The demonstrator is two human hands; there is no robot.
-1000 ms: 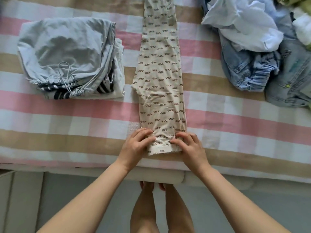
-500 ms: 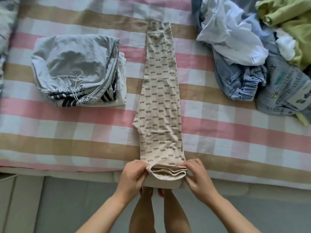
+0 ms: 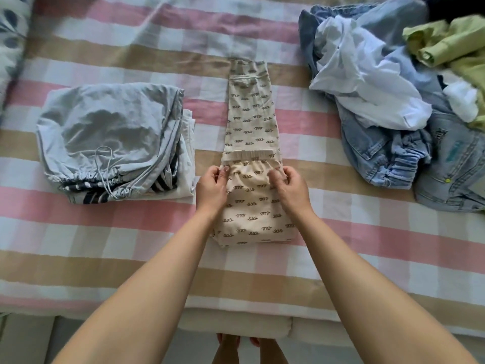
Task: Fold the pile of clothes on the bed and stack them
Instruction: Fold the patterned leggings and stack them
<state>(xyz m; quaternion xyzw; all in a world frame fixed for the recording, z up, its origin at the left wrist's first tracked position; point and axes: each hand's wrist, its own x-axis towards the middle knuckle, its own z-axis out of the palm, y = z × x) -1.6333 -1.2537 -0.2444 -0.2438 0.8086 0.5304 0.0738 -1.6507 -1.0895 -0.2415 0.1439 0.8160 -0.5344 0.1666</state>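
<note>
Where the bed [image 3: 105, 258] runs out at the left border of the view, a leaf-printed pillow [image 3: 10, 35] is partly seen. To its right, a folded stack [image 3: 112, 143] is laid, topped by a grey drawstring garment with a dark-striped piece showing beneath. A strip of bare checked sheet is left between the stack and the patterned trousers [image 3: 249, 122]. These are spread lengthwise at the middle of the bed, with their near part folded up over the rest. The left hand [image 3: 211, 186] is set at the left side of the folded layer and the right hand [image 3: 291, 189] at the right side. Each grip is clamped on the cloth just short of the elastic hem. Farther right, apart from the trousers, the unfolded pile [image 3: 393, 114] is heaped, with a white shirt over denim and green cloth at the upper right. A teal mark on the denim cannot be read. Open sheet is left between the trousers and the bed's near edge.
</note>
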